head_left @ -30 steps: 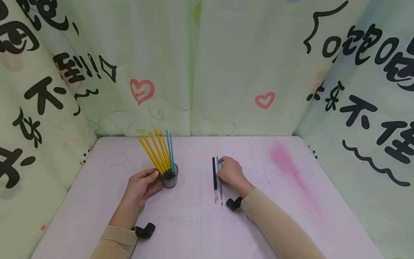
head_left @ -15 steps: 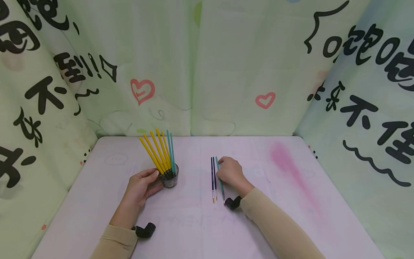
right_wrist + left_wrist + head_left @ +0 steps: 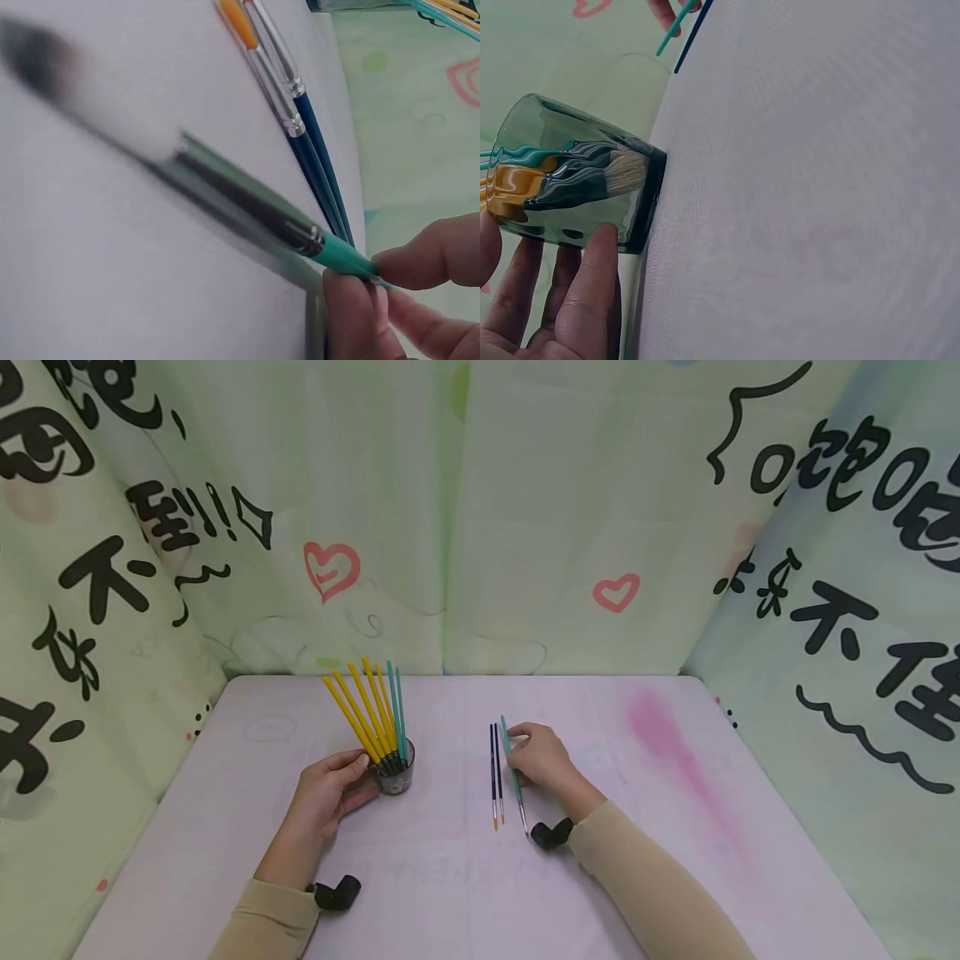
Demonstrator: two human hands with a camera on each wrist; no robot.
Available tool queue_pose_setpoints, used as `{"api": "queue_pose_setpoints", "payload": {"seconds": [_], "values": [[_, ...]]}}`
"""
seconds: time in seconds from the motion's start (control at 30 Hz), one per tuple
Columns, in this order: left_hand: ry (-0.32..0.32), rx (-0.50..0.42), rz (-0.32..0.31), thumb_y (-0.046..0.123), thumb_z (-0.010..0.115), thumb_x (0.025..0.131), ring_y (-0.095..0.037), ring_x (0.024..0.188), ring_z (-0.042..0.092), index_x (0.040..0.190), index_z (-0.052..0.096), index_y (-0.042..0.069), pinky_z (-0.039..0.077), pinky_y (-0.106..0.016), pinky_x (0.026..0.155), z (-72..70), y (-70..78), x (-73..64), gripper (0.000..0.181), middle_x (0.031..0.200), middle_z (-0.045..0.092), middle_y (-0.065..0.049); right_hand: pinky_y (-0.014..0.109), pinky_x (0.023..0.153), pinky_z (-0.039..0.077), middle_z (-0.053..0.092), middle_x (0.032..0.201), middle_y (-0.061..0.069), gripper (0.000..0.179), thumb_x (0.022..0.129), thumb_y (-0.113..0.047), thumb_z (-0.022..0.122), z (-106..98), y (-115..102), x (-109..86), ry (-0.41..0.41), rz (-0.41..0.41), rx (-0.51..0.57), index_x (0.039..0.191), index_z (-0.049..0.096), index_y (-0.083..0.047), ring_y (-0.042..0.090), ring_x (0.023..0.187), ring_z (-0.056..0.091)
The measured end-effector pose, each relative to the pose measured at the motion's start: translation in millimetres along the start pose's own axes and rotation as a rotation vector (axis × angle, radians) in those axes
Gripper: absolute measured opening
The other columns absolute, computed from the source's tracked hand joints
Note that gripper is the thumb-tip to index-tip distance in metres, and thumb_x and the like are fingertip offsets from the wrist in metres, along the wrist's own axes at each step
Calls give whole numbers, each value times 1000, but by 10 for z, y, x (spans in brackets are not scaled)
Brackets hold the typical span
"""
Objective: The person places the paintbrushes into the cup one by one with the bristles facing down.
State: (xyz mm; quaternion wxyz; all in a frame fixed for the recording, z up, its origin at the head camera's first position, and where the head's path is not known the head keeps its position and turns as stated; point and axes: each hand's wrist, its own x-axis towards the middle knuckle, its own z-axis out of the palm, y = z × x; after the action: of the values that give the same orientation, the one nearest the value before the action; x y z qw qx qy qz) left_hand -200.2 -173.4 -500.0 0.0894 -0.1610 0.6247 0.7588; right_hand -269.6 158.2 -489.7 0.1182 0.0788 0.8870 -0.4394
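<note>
A glass cup (image 3: 397, 783) stands on the table, holding several paintbrushes with yellow handles (image 3: 354, 717) and teal handles (image 3: 400, 718). My left hand (image 3: 327, 793) holds the cup at its left side; through the wall, tan bristles (image 3: 625, 174) show at the bottom in the left wrist view. My right hand (image 3: 543, 760) pinches a teal paintbrush (image 3: 517, 779) by its handle, thumb against fingers. Its metal ferrule (image 3: 247, 191) and blurred dark-tipped bristles point toward me. Just left of it, two dark blue paintbrushes (image 3: 496, 768) lie side by side, bristles toward me.
A pale pink cloth (image 3: 450, 893) covers the table. Curtains (image 3: 517, 510) with hearts and black lettering close in the back and both sides. Each wrist carries a black camera mount (image 3: 337, 893).
The teal paintbrush has been drawn away from the blue ones, its bristle end swinging right. My right hand has shifted slightly right with it. The left hand and cup stay put.
</note>
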Motion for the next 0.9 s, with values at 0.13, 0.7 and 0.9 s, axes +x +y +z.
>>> {"api": "queue_pose_setpoints", "payload": {"seconds": [0.13,0.7,0.9], "values": [[-3,2,0,17,66,108,-20,114,73,152,57,-2,65,-44,99,-3,-4,-2,49,150,60,-20,28,54,63,63,101,10,56,91,2,65,-17,47,-20,5,-14,82,145,63,-10,16,60,60],[1,-1,-9,17,66,108,-20,113,73,152,57,-2,66,-45,98,7,-4,4,48,151,59,-20,28,56,63,59,102,8,60,90,7,69,-30,-79,-117,54,-78,334,146,60,-12,19,76,59],[0,7,-18,19,65,109,-20,114,73,153,56,0,66,-43,98,-8,-2,16,49,158,54,-22,33,61,68,60,103,9,59,92,7,68,-23,-209,-178,74,-114,401,147,60,-12,20,79,68]]}}
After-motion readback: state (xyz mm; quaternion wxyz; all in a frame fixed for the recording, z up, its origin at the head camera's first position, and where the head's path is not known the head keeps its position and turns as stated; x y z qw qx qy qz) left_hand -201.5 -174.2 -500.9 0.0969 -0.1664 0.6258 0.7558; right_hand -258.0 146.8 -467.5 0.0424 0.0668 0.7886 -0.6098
